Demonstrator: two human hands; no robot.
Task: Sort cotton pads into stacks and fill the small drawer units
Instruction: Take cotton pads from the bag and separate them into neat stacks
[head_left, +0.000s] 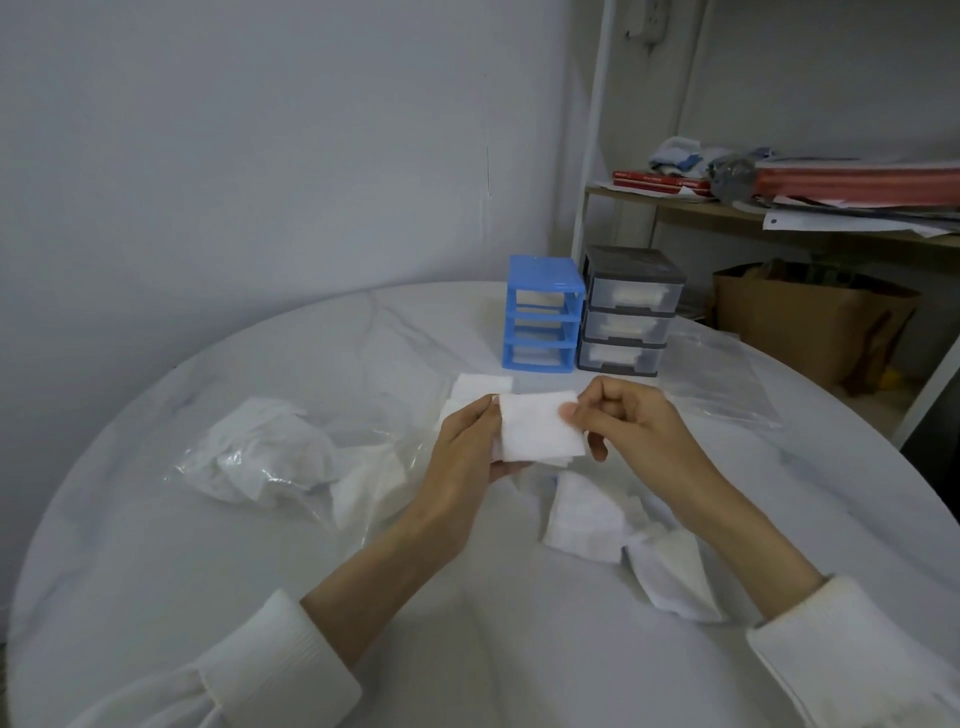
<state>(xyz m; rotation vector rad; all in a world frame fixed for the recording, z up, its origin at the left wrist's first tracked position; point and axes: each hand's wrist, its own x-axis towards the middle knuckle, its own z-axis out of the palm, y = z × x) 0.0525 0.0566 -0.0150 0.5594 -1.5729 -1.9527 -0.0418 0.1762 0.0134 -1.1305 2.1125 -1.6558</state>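
Above the middle of the round white table (218, 561), both hands hold a small stack of white square cotton pads (537, 428). My left hand (465, 452) grips the stack's left edge from below. At its right edge my right hand (623, 421) pinches it with thumb and fingers. More loose pads (582, 514) lie on the table beneath and right of the hands, and a few pads (480, 387) lie just behind. At the table's far side stand a blue drawer unit (543, 314) and a grey drawer unit (628, 309), each with three shut drawers showing white pads inside.
A crumpled clear plastic bag (270, 457) with white contents lies left of the hands. A flat clear bag (722, 374) lies right of the grey unit. Behind the table, a white shelf (727, 208) carries books and papers; a brown paper bag (810, 322) stands below.
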